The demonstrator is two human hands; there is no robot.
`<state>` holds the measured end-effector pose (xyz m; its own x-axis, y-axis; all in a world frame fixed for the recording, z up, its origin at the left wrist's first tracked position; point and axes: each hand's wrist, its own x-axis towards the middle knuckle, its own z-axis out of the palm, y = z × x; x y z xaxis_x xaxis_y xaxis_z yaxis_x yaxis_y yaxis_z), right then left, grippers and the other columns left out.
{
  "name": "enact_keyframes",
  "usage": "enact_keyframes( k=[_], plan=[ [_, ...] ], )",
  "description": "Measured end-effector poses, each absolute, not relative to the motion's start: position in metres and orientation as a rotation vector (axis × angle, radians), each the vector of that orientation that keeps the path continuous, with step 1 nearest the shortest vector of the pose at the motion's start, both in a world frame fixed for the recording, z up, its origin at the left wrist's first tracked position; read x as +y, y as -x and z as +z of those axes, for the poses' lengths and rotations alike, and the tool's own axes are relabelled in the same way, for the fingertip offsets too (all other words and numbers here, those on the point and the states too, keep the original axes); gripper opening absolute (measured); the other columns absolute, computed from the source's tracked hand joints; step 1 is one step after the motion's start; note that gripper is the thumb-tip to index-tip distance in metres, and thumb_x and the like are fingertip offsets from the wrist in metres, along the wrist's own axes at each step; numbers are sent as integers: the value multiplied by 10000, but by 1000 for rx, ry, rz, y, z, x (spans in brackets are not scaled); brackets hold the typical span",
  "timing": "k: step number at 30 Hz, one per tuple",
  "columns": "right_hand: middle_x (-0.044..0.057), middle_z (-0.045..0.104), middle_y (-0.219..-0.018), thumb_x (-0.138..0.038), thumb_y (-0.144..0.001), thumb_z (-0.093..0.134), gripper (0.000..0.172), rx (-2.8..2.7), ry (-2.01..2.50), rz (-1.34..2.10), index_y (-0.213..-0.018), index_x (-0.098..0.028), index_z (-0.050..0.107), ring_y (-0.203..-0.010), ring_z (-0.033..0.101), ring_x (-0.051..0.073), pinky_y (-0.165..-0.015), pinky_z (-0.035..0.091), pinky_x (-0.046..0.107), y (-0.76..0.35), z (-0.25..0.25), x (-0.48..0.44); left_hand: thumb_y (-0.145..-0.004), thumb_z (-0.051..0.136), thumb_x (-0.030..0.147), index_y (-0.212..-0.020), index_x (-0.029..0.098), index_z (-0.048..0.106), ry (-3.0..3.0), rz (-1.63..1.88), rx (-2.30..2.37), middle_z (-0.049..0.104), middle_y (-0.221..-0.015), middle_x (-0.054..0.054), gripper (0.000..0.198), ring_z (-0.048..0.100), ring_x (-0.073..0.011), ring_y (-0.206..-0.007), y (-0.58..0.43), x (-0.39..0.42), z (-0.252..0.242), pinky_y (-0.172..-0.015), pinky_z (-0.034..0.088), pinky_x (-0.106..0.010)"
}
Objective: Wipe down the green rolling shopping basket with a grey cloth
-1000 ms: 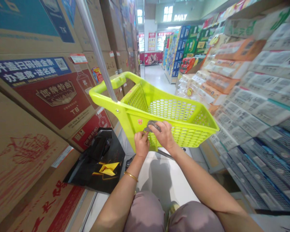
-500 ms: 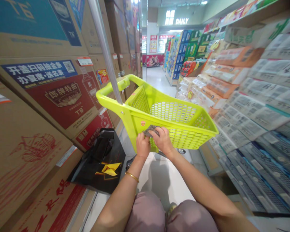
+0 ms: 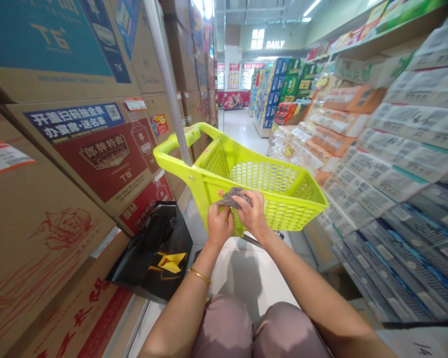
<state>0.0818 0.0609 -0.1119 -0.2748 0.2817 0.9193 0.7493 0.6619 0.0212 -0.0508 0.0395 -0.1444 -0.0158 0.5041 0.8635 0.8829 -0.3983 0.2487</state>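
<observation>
A lime-green plastic shopping cart (image 3: 209, 186) stands in front of my knees, its perforated basket pointing to the right. Against its near side panel, just beside a small red sticker, is a crumpled grey-brown cloth (image 3: 231, 197). My right hand (image 3: 253, 214) is closed over the cloth's right part, pressing it to the panel. At the cloth's lower left edge, my left hand (image 3: 220, 223) has its fingers curled in, seemingly pinching that edge; its fingertips are partly hidden. A gold bracelet circles the left wrist.
Stacked cardboard cartons (image 3: 108, 159) wall the left side. A black bag (image 3: 153, 253) with a yellow mark stands beside them on the floor. A metal pole (image 3: 168, 74) rises behind the cart handle. Packaged goods (image 3: 392, 164) fill the right shelves, and an aisle (image 3: 239, 124) runs ahead.
The cloth has bunched up a little higher and shows more between my hands. My left hand sits slightly lower and further left. The whole view has shifted slightly.
</observation>
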Motion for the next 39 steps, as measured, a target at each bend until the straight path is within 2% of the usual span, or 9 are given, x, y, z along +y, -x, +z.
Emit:
enact_keyframes(
  k=[4,10,15,18,23,31,39],
  plan=[
    [78,516,-1182,-164,-861,481,298,-1858,862,-583,-1119,-263,594,-1107,428,204,-952,400,384,-70,-87,72,-838,426,147,-814,159,633,1738,-1386,-1343,572,-920,-111,209,518,-212,-924,50,52,-114,-830,447,-374],
    [106,574,-1102,-250,-869,475,334,-1834,988,-465,-1186,-192,563,-1014,495,215,-919,398,357,-62,-78,80,-886,392,168,-906,150,646,1693,-1383,-1341,635,-1051,-133,255,553,-219,-1054,45,74,-95,-993,384,-420],
    [119,575,-1109,-215,-837,463,390,-1865,1024,-267,-1217,-171,536,-1026,496,238,-928,400,388,-70,-71,85,-886,375,189,-972,139,628,1797,-1373,-1316,647,-1102,-147,272,521,-236,-1173,43,81,-93,-1075,307,-468],
    [117,584,-1110,-189,-821,455,395,-1910,992,-176,-1208,-166,532,-1031,499,245,-939,405,405,-77,-64,92,-875,348,174,-974,122,610,1903,-1321,-1279,647,-1101,-154,284,503,-233,-1206,43,87,-86,-1093,295,-472],
    [127,590,-1106,-199,-833,459,375,-1984,972,-151,-1197,-145,535,-1035,510,246,-936,420,393,-88,-59,102,-847,395,198,-906,150,607,1958,-1232,-1248,648,-1079,-131,225,546,-237,-1132,46,98,-77,-1068,332,-450],
    [110,589,-1109,-289,-863,493,349,-2019,1040,-168,-1195,-193,536,-1025,522,249,-904,424,403,-119,-72,98,-892,416,260,-1078,181,588,1911,-1175,-1230,645,-1079,-103,266,540,-235,-1120,49,102,-82,-1054,322,-437],
    [126,578,-1061,-267,-851,501,326,-1902,1133,-204,-1155,-161,551,-1003,507,256,-898,431,402,-143,-83,83,-908,379,247,-1031,203,604,1935,-1212,-1286,638,-1069,-102,260,531,-235,-1103,44,99,-83,-1060,303,-466]
  ],
)
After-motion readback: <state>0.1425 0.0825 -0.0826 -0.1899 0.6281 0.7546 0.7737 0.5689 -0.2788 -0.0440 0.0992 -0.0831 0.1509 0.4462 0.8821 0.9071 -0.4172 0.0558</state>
